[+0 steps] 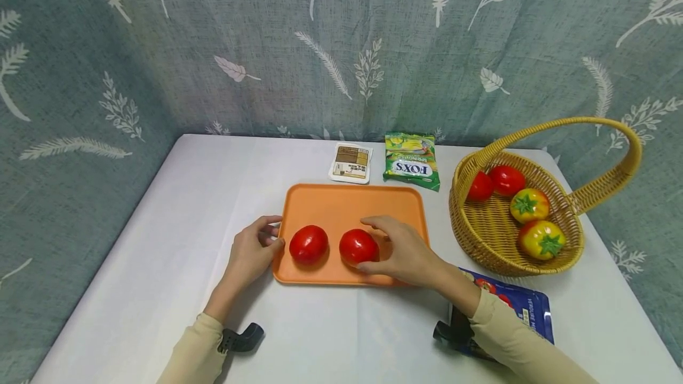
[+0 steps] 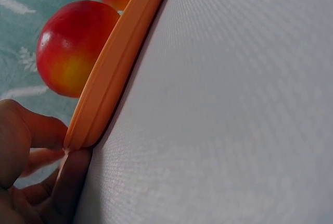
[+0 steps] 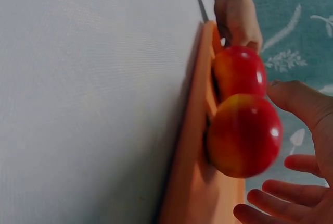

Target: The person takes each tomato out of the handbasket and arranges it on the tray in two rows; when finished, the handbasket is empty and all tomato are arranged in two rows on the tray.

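Observation:
Two glossy red tomatoes with yellow undersides lie on an orange tray [image 1: 331, 200]: a left one [image 1: 308, 245] and a right one [image 1: 358, 248]. At the tray's left edge, my left hand [image 1: 255, 250] pinches the rim between thumb and fingers; the left wrist view shows the fingertips at the rim's corner. My right hand [image 1: 408, 250] reaches over the tray's right side, fingers spread around the right tomato. In the right wrist view, a gap shows between those fingers [image 3: 294, 193] and the nearer tomato [image 3: 244, 135].
On the right stands a wicker basket [image 1: 482, 253] with a tall handle, holding several tomatoes, some with green tops. A blue pouch [image 1: 536, 313] lies under the right forearm. Behind the tray are a white-edged packet [image 1: 351, 163] and a green FOX'S bag [image 1: 411, 160].

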`<act>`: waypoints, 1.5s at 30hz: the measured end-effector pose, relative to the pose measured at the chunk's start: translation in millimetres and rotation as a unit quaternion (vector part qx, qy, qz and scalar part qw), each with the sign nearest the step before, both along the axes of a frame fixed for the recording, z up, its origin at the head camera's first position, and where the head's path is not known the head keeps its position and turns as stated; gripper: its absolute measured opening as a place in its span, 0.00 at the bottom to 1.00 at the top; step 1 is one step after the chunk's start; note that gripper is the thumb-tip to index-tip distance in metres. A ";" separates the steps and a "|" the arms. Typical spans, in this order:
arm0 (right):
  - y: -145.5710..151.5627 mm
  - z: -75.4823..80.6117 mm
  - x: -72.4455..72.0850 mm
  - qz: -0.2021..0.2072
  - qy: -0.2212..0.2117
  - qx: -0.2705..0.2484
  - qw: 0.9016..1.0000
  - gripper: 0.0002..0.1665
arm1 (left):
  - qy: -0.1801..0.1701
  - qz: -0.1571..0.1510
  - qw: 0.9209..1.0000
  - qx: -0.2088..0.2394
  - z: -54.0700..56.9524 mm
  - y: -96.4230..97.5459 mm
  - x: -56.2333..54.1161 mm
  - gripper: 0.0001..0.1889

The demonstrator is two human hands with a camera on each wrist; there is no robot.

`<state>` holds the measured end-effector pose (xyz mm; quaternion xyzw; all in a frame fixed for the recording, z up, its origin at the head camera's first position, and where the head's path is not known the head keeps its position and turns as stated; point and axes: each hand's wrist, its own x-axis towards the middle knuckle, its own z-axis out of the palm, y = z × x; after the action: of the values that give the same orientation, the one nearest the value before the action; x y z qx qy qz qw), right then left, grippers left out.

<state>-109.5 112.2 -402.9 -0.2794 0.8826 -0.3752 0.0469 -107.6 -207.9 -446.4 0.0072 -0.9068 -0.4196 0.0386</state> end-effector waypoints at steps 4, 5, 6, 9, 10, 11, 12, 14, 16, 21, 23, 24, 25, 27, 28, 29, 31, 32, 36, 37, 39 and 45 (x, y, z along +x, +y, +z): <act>8.3 10.2 4.1 -0.003 0.010 -0.012 1.000 0.46 | -0.001 0.002 1.000 0.000 0.3 -0.4 0.8 0.22; 10.5 13.3 5.3 -0.003 0.010 -0.018 1.000 0.45 | -0.001 0.003 1.000 0.000 0.5 -0.7 1.1 0.22; 12.8 16.2 6.6 -0.003 0.010 -0.023 1.000 0.44 | -0.002 0.005 1.000 0.001 0.7 -0.9 1.2 0.22; 19.3 25.8 11.8 -0.008 0.017 -0.024 1.000 0.42 | -0.005 0.005 1.000 0.002 1.0 -1.2 1.4 0.22; 21.3 29.2 13.6 -0.008 0.021 -0.022 0.999 0.42 | -0.005 0.005 1.000 0.003 1.1 -1.4 1.3 0.22; 23.0 32.5 15.4 -0.006 0.027 -0.021 0.999 0.42 | -0.004 0.003 1.000 0.003 1.3 -1.6 1.1 0.22; 24.7 35.5 17.1 -0.006 0.036 -0.016 0.999 0.42 | -0.003 0.002 1.000 0.004 1.6 -1.8 0.9 0.22; 27.3 41.6 20.2 -0.003 0.056 -0.006 0.998 0.43 | 0.002 -0.001 1.000 0.005 2.1 -2.3 0.3 0.22; 28.9 46.8 22.9 0.002 0.069 -0.003 0.998 0.43 | 0.005 -0.002 1.000 0.005 2.4 -2.8 -0.5 0.22; 31.9 57.2 28.3 0.006 0.098 -0.002 0.995 0.43 | 0.005 -0.002 1.000 0.008 2.4 -2.4 -2.1 0.22; 34.4 60.9 30.4 0.003 0.109 -0.003 0.994 0.43 | 0.003 -0.002 1.000 0.009 1.9 -1.4 -2.4 0.22; 36.1 63.0 31.5 0.000 0.114 -0.003 0.994 0.42 | 0.001 -0.002 1.000 0.009 1.6 -0.9 -2.5 0.22; 38.0 64.9 32.6 -0.004 0.118 -0.004 0.993 0.42 | 0.000 -0.002 1.000 0.009 1.4 -0.4 -2.6 0.22; 42.9 68.6 34.7 -0.012 0.122 -0.005 0.992 0.42 | -0.002 0.000 1.000 0.007 1.2 0.3 -2.5 0.22; 46.1 70.4 35.7 -0.018 0.120 -0.005 0.993 0.42 | -0.003 0.000 1.000 0.007 1.1 0.6 -2.5 0.22; 49.6 72.5 36.7 -0.024 0.118 -0.006 0.993 0.42 | -0.004 0.000 1.000 0.007 1.1 0.8 -2.5 0.22; 57.6 75.7 38.1 -0.036 0.125 -0.010 0.991 0.42 | -0.003 -0.002 1.000 0.007 1.3 1.0 -2.5 0.22; 61.8 77.4 38.6 -0.042 0.132 -0.009 0.990 0.42 | -0.002 -0.003 1.000 0.008 1.5 1.1 -2.4 0.22; 76.1 83.7 41.0 -0.058 0.175 -0.007 0.983 0.43 | 0.003 -0.002 1.000 0.002 1.8 1.4 -2.2 0.22; 78.8 85.2 42.0 -0.063 0.184 -0.004 0.981 0.43 | 0.002 -0.001 1.000 0.001 1.7 1.5 -2.1 0.22; 83.6 87.7 44.5 -0.072 0.195 0.001 0.978 0.44 | 0.002 0.000 1.000 -0.001 1.3 1.8 -1.9 0.22; 94.4 93.6 53.8 -0.103 0.202 0.010 0.974 0.46 | -0.005 -0.001 1.000 0.005 0.0 2.0 -0.5 0.22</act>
<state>-55.7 206.7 -309.3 -0.2569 0.9015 -0.3048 -0.1687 -108.2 -206.0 -446.4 0.0082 -0.9050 -0.4239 0.0336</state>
